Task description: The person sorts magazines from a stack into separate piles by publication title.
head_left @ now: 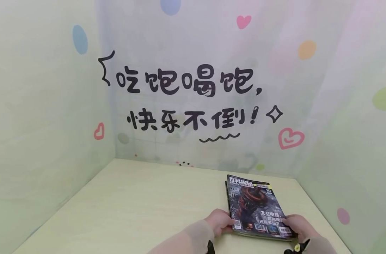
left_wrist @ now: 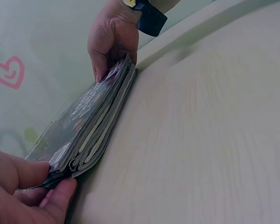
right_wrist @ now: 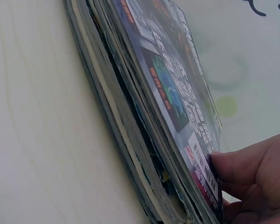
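The magazine stack (head_left: 256,206) is gripped at its near corners by the left hand (head_left: 219,221) and right hand (head_left: 299,225), its long axis being directed forward from them

Pale wood-grain tabletop (head_left: 132,204); magazine stack (head_left: 257,210) at right side, cover up, whether fully resting unclear.

Forms a stack of magazines (head_left: 256,208), glossy dark cover facing up, titled 百科探秘 in white and marked 10, page edges slightly gapped, toward the right of the pale tabletop (head_left: 132,208).
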Tool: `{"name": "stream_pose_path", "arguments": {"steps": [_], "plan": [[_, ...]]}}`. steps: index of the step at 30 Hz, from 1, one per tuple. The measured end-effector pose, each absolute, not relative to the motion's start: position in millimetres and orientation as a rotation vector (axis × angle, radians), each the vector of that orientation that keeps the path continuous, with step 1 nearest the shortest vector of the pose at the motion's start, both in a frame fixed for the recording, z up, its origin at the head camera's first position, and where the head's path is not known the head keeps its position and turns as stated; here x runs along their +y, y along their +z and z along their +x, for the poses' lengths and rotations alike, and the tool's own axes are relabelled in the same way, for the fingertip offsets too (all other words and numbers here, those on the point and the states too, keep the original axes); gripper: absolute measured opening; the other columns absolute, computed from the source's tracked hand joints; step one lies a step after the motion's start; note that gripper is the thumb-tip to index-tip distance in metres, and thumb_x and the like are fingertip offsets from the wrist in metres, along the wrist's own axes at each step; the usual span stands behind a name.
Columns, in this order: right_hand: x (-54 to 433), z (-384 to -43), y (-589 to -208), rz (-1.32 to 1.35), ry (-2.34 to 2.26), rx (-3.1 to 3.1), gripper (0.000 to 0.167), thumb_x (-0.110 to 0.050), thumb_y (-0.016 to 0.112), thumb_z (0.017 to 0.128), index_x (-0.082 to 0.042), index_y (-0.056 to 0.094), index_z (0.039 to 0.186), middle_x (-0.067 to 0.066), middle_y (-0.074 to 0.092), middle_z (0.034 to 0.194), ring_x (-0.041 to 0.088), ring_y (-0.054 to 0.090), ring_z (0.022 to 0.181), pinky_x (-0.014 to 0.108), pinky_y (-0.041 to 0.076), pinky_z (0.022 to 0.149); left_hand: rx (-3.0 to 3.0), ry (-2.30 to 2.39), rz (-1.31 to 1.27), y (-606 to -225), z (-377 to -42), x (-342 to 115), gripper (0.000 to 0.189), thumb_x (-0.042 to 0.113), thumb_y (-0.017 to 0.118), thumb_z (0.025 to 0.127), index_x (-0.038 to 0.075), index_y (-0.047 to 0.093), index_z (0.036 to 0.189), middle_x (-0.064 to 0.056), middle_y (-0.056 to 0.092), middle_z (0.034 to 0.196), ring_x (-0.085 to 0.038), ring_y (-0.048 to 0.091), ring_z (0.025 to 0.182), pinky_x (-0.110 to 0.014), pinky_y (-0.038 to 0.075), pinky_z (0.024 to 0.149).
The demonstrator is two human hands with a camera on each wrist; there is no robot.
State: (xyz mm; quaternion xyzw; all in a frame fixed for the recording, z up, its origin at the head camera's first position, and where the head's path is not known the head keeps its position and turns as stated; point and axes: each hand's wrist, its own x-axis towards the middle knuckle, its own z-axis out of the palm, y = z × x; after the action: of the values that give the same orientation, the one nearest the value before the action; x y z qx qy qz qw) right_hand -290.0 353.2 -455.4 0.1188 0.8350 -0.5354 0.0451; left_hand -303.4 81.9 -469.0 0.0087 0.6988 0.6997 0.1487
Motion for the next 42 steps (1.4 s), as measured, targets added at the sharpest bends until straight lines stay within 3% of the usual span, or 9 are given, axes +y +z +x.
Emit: {"name": "stream_pose_path", "arguments": {"steps": [19,31,37,42], "plan": [[264.9,-320.9,-460.6,0.249,-1.845,2.418,0.044,0.007,0.042,0.089,0.027,0.036,0.128,0.016,0.063,0.093,0.014,0.059,0.076,0.026,0.052,0.068,2.103,1.98,-0.005,-465.8,-328.7,-14.5,0.026,-0.009,0.061,0.085,-0.018,0.059,0.11,-0.01,0.067,0.086,-0.015,0.064,0.073,-0.031,0.058,0.072],[212.7,-333.3,-466.8,0.109,-1.994,2.354,0.047,0.012,0.045,0.083,0.026,0.039,0.127,0.027,0.06,0.112,0.018,0.06,0.09,0.027,0.05,0.079,2.203,1.939,-0.093,-463.1,-345.8,-72.3,0.033,-0.006,0.061,0.087,-0.019,0.056,0.117,-0.012,0.066,0.092,-0.015,0.06,0.075,-0.03,0.057,0.072],[192.7,-341.3,-471.1,0.025,-2.022,2.322,0.046,0.011,0.042,0.088,0.028,0.034,0.13,0.04,0.044,0.13,0.031,0.053,0.112,0.047,0.041,0.103,2.193,2.011,-0.152,-464.5,-353.5,-92.4,0.034,-0.008,0.058,0.088,-0.022,0.052,0.119,-0.016,0.066,0.093,-0.015,0.06,0.075,-0.032,0.057,0.073],[179.4,-344.9,-469.9,-0.032,-2.033,2.302,0.046,0.01,0.042,0.091,0.027,0.03,0.132,0.041,0.037,0.136,0.04,0.045,0.123,0.051,0.034,0.108,2.197,2.058,-0.183,-463.6,-356.6,-102.4,0.035,-0.008,0.056,0.09,-0.023,0.05,0.121,-0.021,0.066,0.098,-0.016,0.061,0.076,-0.033,0.057,0.075]]}}
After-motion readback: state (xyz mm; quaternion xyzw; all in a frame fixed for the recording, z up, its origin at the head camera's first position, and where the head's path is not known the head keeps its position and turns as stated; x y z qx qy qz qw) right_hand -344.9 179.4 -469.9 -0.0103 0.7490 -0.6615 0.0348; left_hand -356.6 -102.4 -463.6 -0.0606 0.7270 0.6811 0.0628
